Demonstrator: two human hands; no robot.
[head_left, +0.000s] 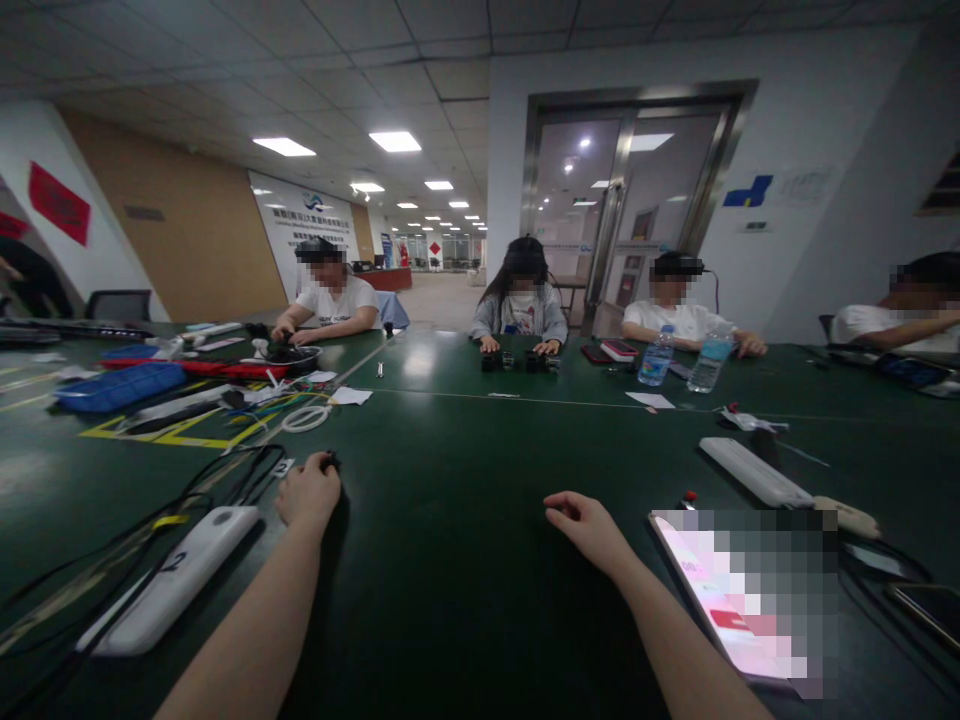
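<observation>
On the green table (450, 560), my left hand (307, 492) is closed around a small black object (330, 460). Only a bit of it shows past the fingertips, so its kind cannot be made out. Black cables and a white tag marked 2 (283, 468) lie just left of that hand. My right hand (589, 528) rests over the table with nothing visible in it. Its fingers are loosely bent, thumb and index a little apart. To its right lies a tablet-like device with a lit screen (712, 600), partly pixelated.
A white power bank-like case (176, 575) lies left of my left forearm; a similar white case (754, 472) lies at right. A blue tray (120, 387), a coiled white cable (306, 418) and two water bottles (658, 358) stand farther off. Several people sit across the table.
</observation>
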